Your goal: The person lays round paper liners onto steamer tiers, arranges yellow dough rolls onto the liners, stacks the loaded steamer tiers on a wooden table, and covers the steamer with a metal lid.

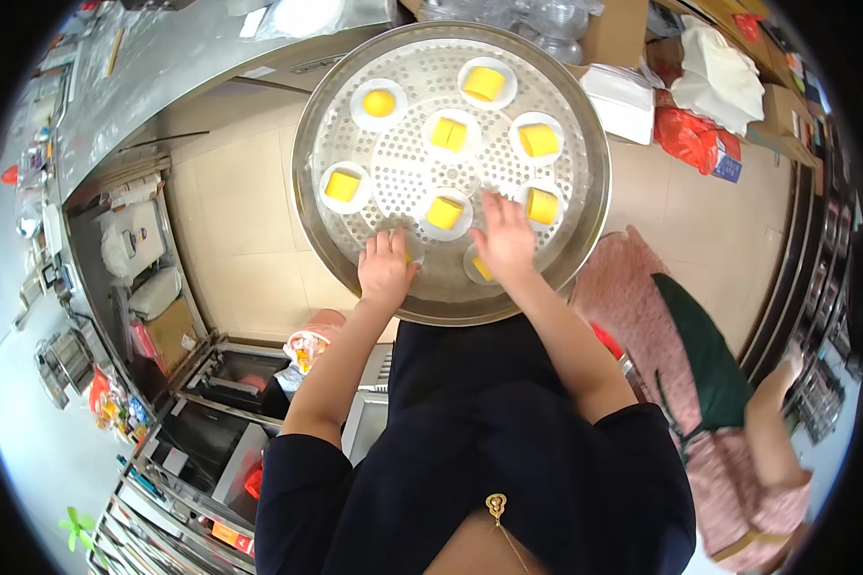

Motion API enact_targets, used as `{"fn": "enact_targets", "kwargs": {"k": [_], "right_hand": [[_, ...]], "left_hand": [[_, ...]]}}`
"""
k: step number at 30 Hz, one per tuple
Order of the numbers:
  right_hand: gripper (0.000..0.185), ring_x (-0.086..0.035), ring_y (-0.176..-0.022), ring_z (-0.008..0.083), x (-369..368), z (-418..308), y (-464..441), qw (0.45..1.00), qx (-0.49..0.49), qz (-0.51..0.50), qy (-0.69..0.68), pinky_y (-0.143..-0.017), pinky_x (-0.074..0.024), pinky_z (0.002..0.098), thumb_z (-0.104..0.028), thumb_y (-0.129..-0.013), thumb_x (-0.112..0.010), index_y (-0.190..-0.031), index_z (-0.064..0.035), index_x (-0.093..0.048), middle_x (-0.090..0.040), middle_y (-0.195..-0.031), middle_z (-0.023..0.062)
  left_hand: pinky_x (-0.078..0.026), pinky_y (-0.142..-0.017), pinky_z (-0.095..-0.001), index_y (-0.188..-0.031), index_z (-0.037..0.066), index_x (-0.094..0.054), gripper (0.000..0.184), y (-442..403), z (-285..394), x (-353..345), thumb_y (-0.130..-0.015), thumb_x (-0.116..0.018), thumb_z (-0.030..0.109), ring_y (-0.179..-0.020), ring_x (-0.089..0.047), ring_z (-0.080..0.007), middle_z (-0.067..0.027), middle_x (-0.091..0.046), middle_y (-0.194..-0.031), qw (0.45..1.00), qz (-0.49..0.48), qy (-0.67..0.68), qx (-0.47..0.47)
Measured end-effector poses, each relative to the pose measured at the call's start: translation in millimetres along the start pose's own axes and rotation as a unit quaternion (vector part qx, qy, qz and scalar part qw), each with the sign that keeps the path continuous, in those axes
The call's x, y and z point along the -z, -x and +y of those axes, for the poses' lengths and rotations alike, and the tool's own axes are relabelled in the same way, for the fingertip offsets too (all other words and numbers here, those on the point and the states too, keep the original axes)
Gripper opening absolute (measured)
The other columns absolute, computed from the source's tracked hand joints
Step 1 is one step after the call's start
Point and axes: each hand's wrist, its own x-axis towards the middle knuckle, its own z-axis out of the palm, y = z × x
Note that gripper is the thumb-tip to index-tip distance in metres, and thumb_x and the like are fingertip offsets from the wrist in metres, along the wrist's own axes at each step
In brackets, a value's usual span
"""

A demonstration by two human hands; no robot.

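A large round perforated metal steamer tray [309, 206] holds several yellow buns on white paper rounds. Most buns are block-shaped, such as the one in the middle [449, 133]; a rounder bun [379, 103] sits at the upper left. My left hand [385, 273] is at the tray's near left, fingers stretched out, partly covering a yellow bun on its paper [414, 251]. Over the near right of the tray, my right hand [506, 235] has its fingers extended and thumb apart. Beside its thumb and wrist, another yellow bun [483, 267] is partly hidden.
A metal counter [192, 62] curves along the upper left. Shelving with boxes [173, 335] stands at left. At right, another person in a pink garment [633, 307] and dark green apron is close to the tray. Cartons and a red bag [683, 139] lie at upper right.
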Motion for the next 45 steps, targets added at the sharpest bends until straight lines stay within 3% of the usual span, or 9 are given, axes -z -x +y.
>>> {"fn": "enact_targets", "kwargs": {"k": [4,7,10,16,19,23,30,38,45], "right_hand": [[0.061,-0.047,-0.108,0.0286,35,40,8,0.991,-0.107,0.024,0.075,-0.086,-0.0436,0.0406,-0.011,-0.068,-0.067,-0.124,-0.0036,-0.045,-0.047,-0.121,0.0125],[0.061,-0.045,-0.111,0.0296,30,65,8,0.984,-0.089,-0.036,0.154,-0.088,-0.0424,0.0411,-0.004,-0.068,-0.062,-0.126,-0.0036,-0.044,-0.045,-0.123,0.0129],[0.061,-0.044,-0.113,0.0301,18,80,5,0.989,-0.052,-0.089,0.105,-0.089,-0.0423,0.0411,-0.001,-0.068,-0.057,-0.127,-0.0037,-0.043,-0.045,-0.124,0.0128],[0.039,-0.053,-0.095,0.0281,11,89,2,0.988,-0.043,-0.049,0.138,-0.078,-0.0472,0.0394,-0.003,-0.070,-0.055,-0.109,-0.0042,-0.052,-0.052,-0.103,0.0100],[0.038,-0.053,-0.094,0.0277,20,86,7,0.985,-0.066,-0.063,0.147,-0.076,-0.0477,0.0390,-0.004,-0.069,-0.058,-0.106,-0.0048,-0.053,-0.052,-0.102,0.0097],[0.045,-0.053,-0.097,0.0275,16,86,18,0.982,-0.099,-0.068,0.145,-0.077,-0.0479,0.0391,-0.008,-0.067,-0.064,-0.110,-0.0049,-0.052,-0.053,-0.105,0.0099],[0.053,-0.052,-0.102,0.0276,13,81,20,0.981,-0.093,-0.053,0.160,-0.082,-0.0479,0.0393,-0.010,-0.070,-0.062,-0.121,-0.0039,-0.048,-0.052,-0.110,0.0109],[0.045,-0.052,-0.101,0.0277,4,89,18,0.980,-0.093,-0.079,0.157,-0.081,-0.0483,0.0395,-0.009,-0.075,-0.055,-0.119,-0.0037,-0.049,-0.052,-0.109,0.0115],[0.062,-0.051,-0.102,0.0270,23,62,12,0.990,-0.058,-0.026,0.128,-0.084,-0.0456,0.0391,-0.020,-0.067,-0.071,-0.122,-0.0042,-0.048,-0.052,-0.107,0.0098]], "left_hand": [[-0.044,-0.085,-0.0420,-0.124,0.005,-0.041,0.073,-17,20,5,-0.062,-0.078,0.020,-0.106,-0.048,-0.0319,-0.0145,-0.047,-0.117,0.994,0.053,0.072,-0.056],[-0.041,-0.089,-0.0422,-0.126,0.003,-0.040,0.075,-39,40,1,-0.063,-0.077,0.021,-0.110,-0.045,-0.0328,-0.0176,-0.044,-0.121,0.994,0.045,0.083,-0.058],[-0.041,-0.090,-0.0422,-0.128,0.003,-0.039,0.077,-50,49,-5,-0.063,-0.077,0.022,-0.110,-0.045,-0.0331,-0.0177,-0.043,-0.123,0.993,0.047,0.090,-0.067],[-0.040,-0.090,-0.0423,-0.127,0.003,-0.040,0.076,-60,59,-14,-0.065,-0.077,0.025,-0.110,-0.044,-0.0330,-0.0176,-0.042,-0.124,0.994,0.031,0.095,-0.046],[-0.041,-0.089,-0.0417,-0.122,0.003,-0.045,0.069,-53,59,-11,-0.065,-0.076,0.025,-0.107,-0.047,-0.0313,-0.0158,-0.045,-0.121,0.988,0.092,0.088,-0.083],[-0.046,-0.081,-0.0373,-0.114,0.004,-0.051,0.062,-30,64,-15,-0.061,-0.078,0.024,-0.096,-0.052,-0.0292,-0.0121,-0.051,-0.109,0.932,0.121,0.153,-0.306],[-0.047,-0.080,-0.0369,-0.120,0.006,-0.046,0.071,-18,106,-52,-0.060,-0.077,0.029,-0.100,-0.051,-0.0271,-0.0117,-0.049,-0.110,0.967,-0.087,0.061,-0.230],[-0.048,-0.077,-0.0388,-0.115,0.006,-0.048,0.055,-9,104,-80,-0.065,-0.069,0.018,-0.101,-0.050,-0.0283,-0.0123,-0.048,-0.109,0.972,-0.056,-0.020,-0.228],[-0.048,-0.074,-0.0370,-0.109,0.007,-0.051,0.045,1,89,-50,-0.069,-0.068,0.017,-0.096,-0.052,-0.0275,-0.0119,-0.050,-0.102,0.969,-0.034,0.088,-0.228]]}}
